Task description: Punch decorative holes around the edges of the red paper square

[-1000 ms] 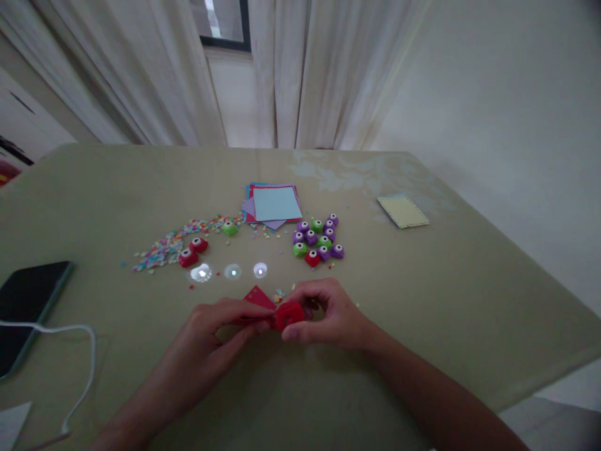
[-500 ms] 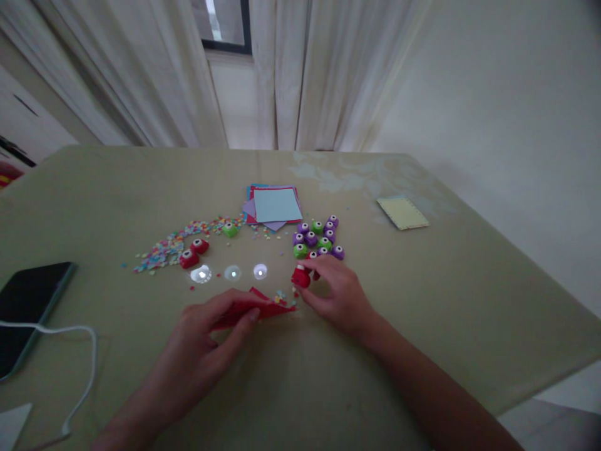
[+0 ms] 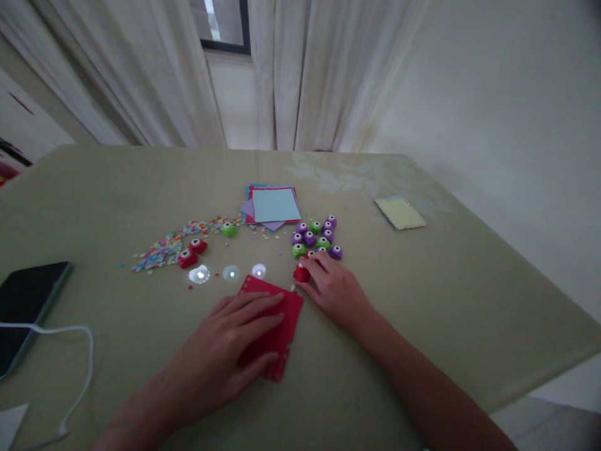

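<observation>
My left hand (image 3: 244, 341) lies flat with its fingers spread over a square red card (image 3: 291, 313), which has punched holes along its edges. In my right hand (image 3: 335, 285), thumb and fingertips close around a small red craft punch (image 3: 301, 273) with an eye-like top, just beyond the card's far right corner. Right behind those fingers stands a cluster of purple and green punches (image 3: 309, 238), with a red one partly hidden by the hand. Two red punches (image 3: 186, 258) and a green punch (image 3: 228, 229) sit farther left beside scattered paper confetti (image 3: 162, 252).
A stack of coloured cards (image 3: 276, 205) lies at the back middle, and a pale yellow card (image 3: 400, 213) at the right. A phone (image 3: 30, 307) and a white cable (image 3: 91, 363) occupy the left side. Light spots shine on the green table (image 3: 375, 376).
The red card, earlier tilted up in my left hand's grip with confetti at its edge, now lies flat under that hand. My right hand keeps the red punch, slightly farther back.
</observation>
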Available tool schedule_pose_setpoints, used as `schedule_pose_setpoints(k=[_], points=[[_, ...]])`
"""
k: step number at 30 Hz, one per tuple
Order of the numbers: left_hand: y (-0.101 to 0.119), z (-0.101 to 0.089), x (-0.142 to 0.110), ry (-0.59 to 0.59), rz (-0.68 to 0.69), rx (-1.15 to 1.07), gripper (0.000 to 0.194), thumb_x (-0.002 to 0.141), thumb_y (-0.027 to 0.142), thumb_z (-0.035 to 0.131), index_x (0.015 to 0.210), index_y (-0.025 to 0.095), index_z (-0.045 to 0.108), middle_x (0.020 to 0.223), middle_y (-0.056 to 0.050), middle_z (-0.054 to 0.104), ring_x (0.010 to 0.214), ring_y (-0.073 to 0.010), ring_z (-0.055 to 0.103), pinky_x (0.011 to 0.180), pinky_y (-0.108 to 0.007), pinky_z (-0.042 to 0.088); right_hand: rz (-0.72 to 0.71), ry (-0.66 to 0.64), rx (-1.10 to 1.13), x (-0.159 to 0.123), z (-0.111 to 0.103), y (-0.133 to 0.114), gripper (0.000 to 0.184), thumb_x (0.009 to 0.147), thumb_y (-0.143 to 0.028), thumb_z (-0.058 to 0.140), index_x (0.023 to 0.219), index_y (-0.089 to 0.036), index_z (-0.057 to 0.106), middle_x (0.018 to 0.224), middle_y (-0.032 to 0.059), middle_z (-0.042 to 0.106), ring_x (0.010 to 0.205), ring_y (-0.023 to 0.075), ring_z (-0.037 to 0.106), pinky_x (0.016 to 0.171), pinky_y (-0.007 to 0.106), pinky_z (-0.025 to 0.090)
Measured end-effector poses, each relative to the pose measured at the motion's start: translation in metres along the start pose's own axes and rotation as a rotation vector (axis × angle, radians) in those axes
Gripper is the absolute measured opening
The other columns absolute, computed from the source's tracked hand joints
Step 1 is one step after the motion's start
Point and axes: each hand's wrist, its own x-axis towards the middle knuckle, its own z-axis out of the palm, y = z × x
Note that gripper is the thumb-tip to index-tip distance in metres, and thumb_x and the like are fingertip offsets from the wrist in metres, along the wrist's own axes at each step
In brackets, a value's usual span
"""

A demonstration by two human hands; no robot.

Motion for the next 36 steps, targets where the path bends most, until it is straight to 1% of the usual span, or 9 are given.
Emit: schedule_pose_setpoints(k=[3, 8, 14, 20, 24, 27, 30, 32, 36], points=[[-0.007, 0.004, 0.001, 0.001, -0.015, 0.071, 0.058, 0.099, 0.039, 0.074, 0.155, 0.038, 0.059, 0.163, -0.001, 0.06, 0.146, -0.0327, 0.057, 0.119, -0.054, 0.046, -0.024, -0.008, 0.014, 0.0, 0.001, -0.001, 0.036, 0.103, -0.021, 0.069, 0.137, -0.009, 0.068, 0.128, 0.0206, 0.07, 0.114, 0.0319, 0.071, 0.101, 0.045, 0.062], [-0.015, 0.004, -0.002, 0.064, -0.103, 0.145, 0.062, 0.096, 0.053, 0.077, 0.153, 0.035, 0.062, 0.155, -0.005, 0.065, 0.135, -0.0356, 0.061, 0.116, -0.056, 0.044, -0.068, -0.023, 0.018, -0.001, 0.002, 0.0, 0.039, 0.106, -0.021, 0.061, 0.144, -0.012, 0.066, 0.128, 0.0204, 0.072, 0.114, 0.0325, 0.07, 0.103, 0.049, 0.06], [-0.03, 0.008, -0.006, 0.12, -0.178, 0.144, 0.084, 0.091, 0.069, 0.077, 0.16, 0.026, 0.054, 0.155, -0.012, 0.06, 0.137, -0.0389, 0.058, 0.118, -0.056, 0.043, -0.052, -0.025, 0.038, 0.0, 0.002, -0.001, 0.036, 0.105, -0.02, 0.063, 0.14, -0.011, 0.067, 0.124, 0.0199, 0.073, 0.113, 0.0335, 0.069, 0.102, 0.05, 0.059], [-0.033, 0.003, 0.001, 0.112, -0.282, -0.017, 0.069, 0.089, 0.052, 0.082, 0.15, 0.027, 0.063, 0.133, -0.011, 0.069, 0.123, -0.0359, 0.065, 0.109, -0.053, 0.05, 0.038, -0.037, 0.202, 0.001, 0.0, -0.004, 0.025, 0.104, -0.011, 0.06, 0.128, -0.015, 0.065, 0.121, 0.0145, 0.071, 0.112, 0.0287, 0.068, 0.099, 0.043, 0.057], [-0.041, -0.022, -0.006, 0.077, -0.295, -0.273, 0.033, 0.095, 0.049, 0.078, 0.12, 0.028, 0.078, 0.118, -0.007, 0.073, 0.105, -0.0283, 0.071, 0.094, -0.041, 0.057, 0.105, -0.076, 0.27, 0.001, -0.004, -0.004, 0.025, 0.1, -0.006, 0.062, 0.121, -0.018, 0.065, 0.12, 0.0116, 0.069, 0.109, 0.0263, 0.066, 0.096, 0.039, 0.056], [-0.046, -0.042, -0.018, 0.059, -0.287, -0.515, 0.033, 0.091, 0.05, 0.084, 0.116, 0.029, 0.077, 0.121, -0.005, 0.075, 0.112, -0.0277, 0.071, 0.095, -0.036, 0.059, 0.104, -0.08, 0.27, 0.001, -0.005, -0.006, 0.026, 0.098, -0.003, 0.059, 0.118, -0.019, 0.066, 0.121, 0.011, 0.067, 0.11, 0.0253, 0.064, 0.098, 0.038, 0.054], [-0.038, -0.052, -0.023, -0.124, -0.291, -0.743, 0.053, 0.081, 0.051, 0.093, 0.127, 0.031, 0.074, 0.13, -0.005, 0.075, 0.119, -0.0304, 0.071, 0.096, -0.036, 0.062, 0.141, -0.086, 0.218, 0.002, -0.006, -0.009, 0.02, 0.101, -0.009, 0.059, 0.117, -0.018, 0.066, 0.12, 0.011, 0.067, 0.107, 0.0251, 0.064, 0.093, 0.036, 0.054], [-0.02, -0.047, -0.016, -0.241, -0.296, -0.762, 0.063, 0.077, 0.051, 0.096, 0.133, 0.034, 0.072, 0.134, -0.004, 0.073, 0.119, -0.0312, 0.072, 0.099, -0.041, 0.062, 0.184, -0.085, 0.178, 0.003, -0.007, -0.01, 0.017, 0.101, -0.013, 0.062, 0.117, -0.018, 0.066, 0.121, 0.0113, 0.066, 0.106, 0.0254, 0.065, 0.091, 0.035, 0.054], [0.024, -0.012, 0.007, -0.117, -0.187, -0.477, 0.07, 0.08, 0.046, 0.093, 0.144, 0.036, 0.068, 0.146, -0.007, 0.066, 0.134, -0.0346, 0.061, 0.117, -0.053, 0.05, 0.235, -0.089, 0.136, 0.005, -0.01, -0.011, 0.018, 0.1, -0.014, 0.067, 0.117, -0.018, 0.068, 0.123, 0.0111, 0.066, 0.11, 0.0261, 0.066, 0.095, 0.036, 0.054]])
